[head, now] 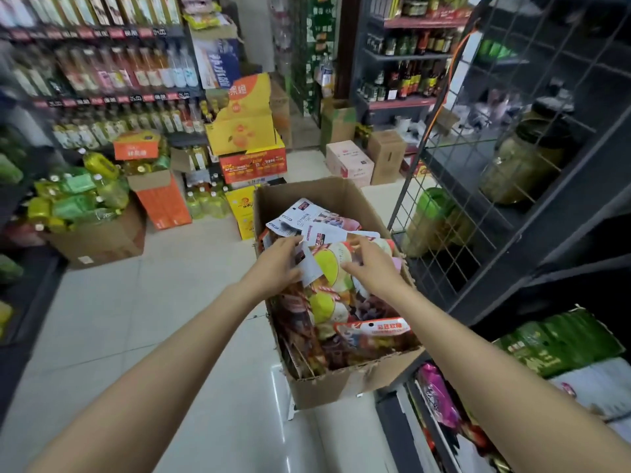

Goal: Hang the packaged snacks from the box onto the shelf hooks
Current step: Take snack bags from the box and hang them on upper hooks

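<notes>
An open cardboard box [327, 387] stands on the floor, full of colourful snack packets [327, 302] with white header cards. My left hand [276, 264] reaches into the box and its fingers curl round the white header [312, 268] of one yellow-and-white packet near the top. My right hand [370, 264] hovers over the same pile, fingers bent and touching the packets; I cannot see it gripping one. A wire-grid shelf panel [478, 165] rises just right of the box. No hooks can be made out on it.
Stacked cartons [246, 138] and oil bottles [85, 196] crowd the floor to the left and behind the box. A dark shelf unit [563, 268] with jars and bagged goods [560, 343] lines the right. Pale floor tiles [153, 319] lie open to the left of the box.
</notes>
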